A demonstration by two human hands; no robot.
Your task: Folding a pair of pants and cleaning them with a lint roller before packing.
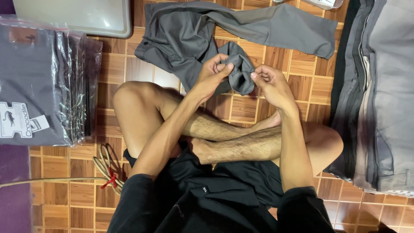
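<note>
Grey cloth, bunched: the end of one leg of a pair of grey trousers [241,69] is gathered between both hands. Left hand [214,71] closed on the fabric, thumb and forefinger pinching the near edge of the bunch. Right hand [271,82] also closed on it, fingertips nipping the opposite edge. Both hands touch the cloth, so neither is nearer; the bunch sits directly between the two grips, just above the person's crossed shins.

From the bunch, the trousers run away from the person across the wooden parquet floor [302,64]. Waistband lies up and to the left of the hands; the other leg stretches off to the right, long axis roughly crosswise to the view, slightly tilted down at its far end. Garment is creased, not flat.

Around the trousers:
- Left of them, well apart, a stack of folded dark garments in clear plastic bags [43,82], one with a card label.
- Above that stack, beyond the waistband, a pale flat tray or lid [77,15], partly cut off.
- Right of the trousers, a pile of grey and dark fabric pieces [379,95], edges fanned.
- Near the person's left knee, below the bagged stack, a coil of tan cord with a red tie [110,170].

Nothing lies between the hands and the garment; the person's own crossed legs [233,138] sit just under the forearms.
</note>
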